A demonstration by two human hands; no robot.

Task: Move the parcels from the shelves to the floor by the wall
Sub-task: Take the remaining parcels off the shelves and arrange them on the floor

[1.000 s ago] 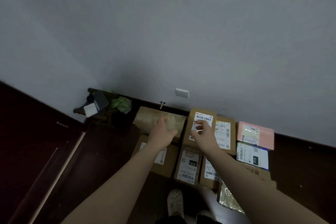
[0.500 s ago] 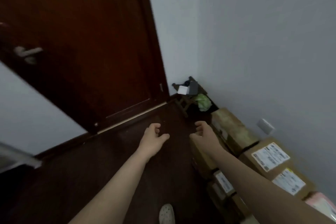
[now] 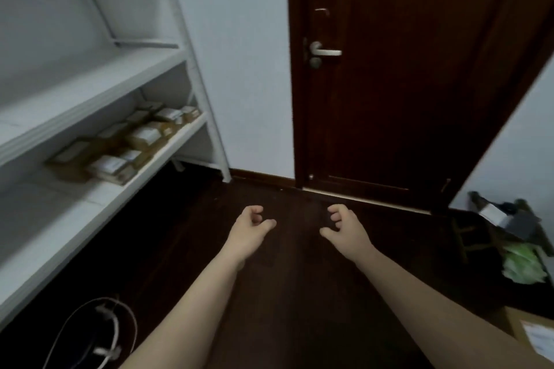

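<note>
Since the earlier frame the view has been swung away from the wall, so that the dark door (image 3: 419, 75) is now faced squarely and the white shelves (image 3: 99, 93) are brought in on the left. Both arms are held out over the dark floor (image 3: 296, 293). The left hand (image 3: 250, 226) is seen with its fingers (image 3: 254, 214) loosely curled and half open, nothing being held. The right hand (image 3: 344, 226) is likewise half open and empty. A cluster of labelled brown parcels (image 3: 126, 144) is seen lying on a lower shelf, blurred. One more parcel (image 3: 530, 332) is partly shown on the floor at the lower right edge, near a green bag (image 3: 523, 262).
</note>
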